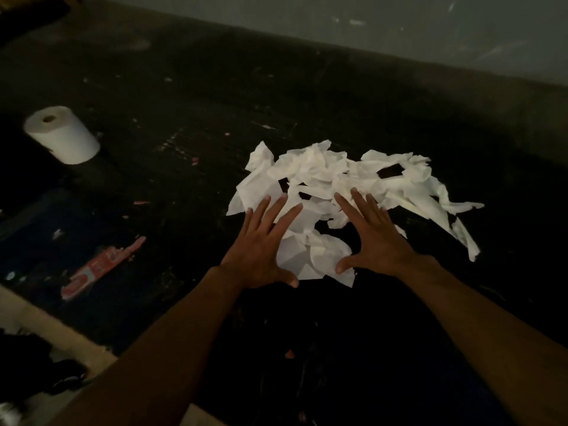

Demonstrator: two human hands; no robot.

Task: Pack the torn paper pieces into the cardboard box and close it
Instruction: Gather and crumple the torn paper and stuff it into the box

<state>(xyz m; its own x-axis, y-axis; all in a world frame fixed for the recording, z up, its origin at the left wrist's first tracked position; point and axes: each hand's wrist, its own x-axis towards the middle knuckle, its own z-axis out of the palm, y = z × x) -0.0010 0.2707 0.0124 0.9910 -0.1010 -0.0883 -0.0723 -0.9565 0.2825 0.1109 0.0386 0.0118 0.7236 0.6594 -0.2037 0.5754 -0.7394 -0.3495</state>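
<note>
Left hand (pixel 261 256), right hand (pixel 378 244): fingers spread wide over torn paper pieces (pixel 322 173), gripping nothing. Looks barely begun; nothing packed, cardboard box unseen.

Upright white paper roll (pixel 63 135) far left, red scrap (pixel 101 267) on dark surface (pixel 199 103)
</note>
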